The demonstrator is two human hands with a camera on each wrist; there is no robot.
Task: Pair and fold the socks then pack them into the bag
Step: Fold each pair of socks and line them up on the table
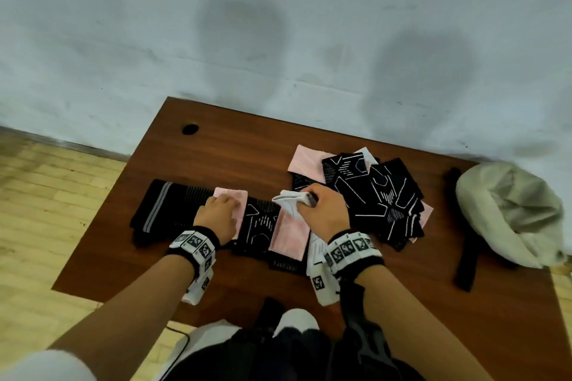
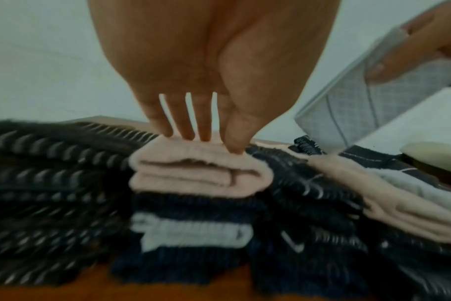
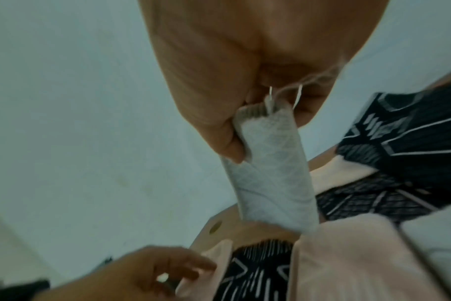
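Note:
A row of socks lies across the brown table: a black striped one, a folded pink one, a black patterned one and another pink one. My left hand presses its straight fingers down on the folded pink sock. To its right, my right hand grips a white sock by one end and holds it raised over the row. That white sock hangs down from the pinching fingers. The beige bag lies at the table's right end.
A loose pile of black patterned, pink and white socks sits behind my right hand. The bag's black strap runs along the table toward the near edge. A round cable hole is at the far left corner. A wall borders the table's far side.

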